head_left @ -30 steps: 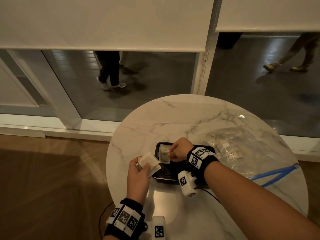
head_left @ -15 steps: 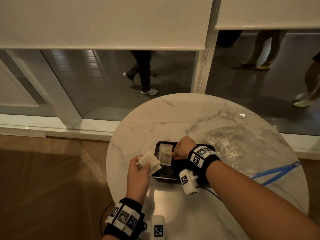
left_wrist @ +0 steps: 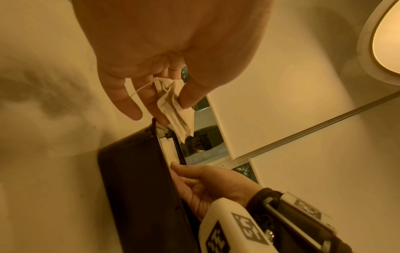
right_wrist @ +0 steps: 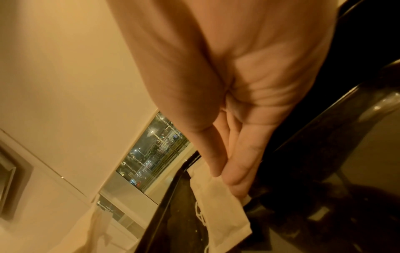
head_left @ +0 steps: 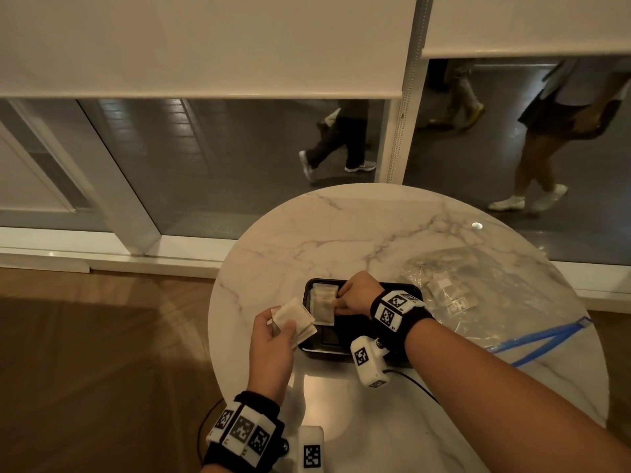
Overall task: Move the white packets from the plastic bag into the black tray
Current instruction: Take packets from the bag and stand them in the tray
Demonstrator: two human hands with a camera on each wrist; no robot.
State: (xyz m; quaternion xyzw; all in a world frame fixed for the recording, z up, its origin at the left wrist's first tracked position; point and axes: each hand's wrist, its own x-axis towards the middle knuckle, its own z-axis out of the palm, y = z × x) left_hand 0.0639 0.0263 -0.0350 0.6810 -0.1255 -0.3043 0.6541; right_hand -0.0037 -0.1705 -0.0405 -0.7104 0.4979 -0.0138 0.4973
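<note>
The black tray [head_left: 338, 352] sits on the round marble table [head_left: 341, 233] in front of me. Along its left side lie white packets [head_left: 322, 302]. My right hand [head_left: 338, 303] reaches into the tray, and its thumb and fingers pinch the edge of the top packet [right_wrist: 220, 205]. To the left of the tray my left hand [head_left: 283, 331] grips a small stack of white packets [head_left: 295, 317] between thumb and fingers. The clear plastic bag [head_left: 495, 302] lies to the right of the tray, with a few packets [head_left: 450, 297] still inside.
The bag's blue zip strip [head_left: 546, 339] trails toward the table's right edge. A black cable [head_left: 416, 384] runs from the right wrist camera across the table. Behind the table is a glass wall, and people walk past outside. Wooden floor lies to the left.
My right hand has shifted slightly right while keeping its packet on the tray's left side. The left hand and its stack have barely moved. The people outside have walked on.
</note>
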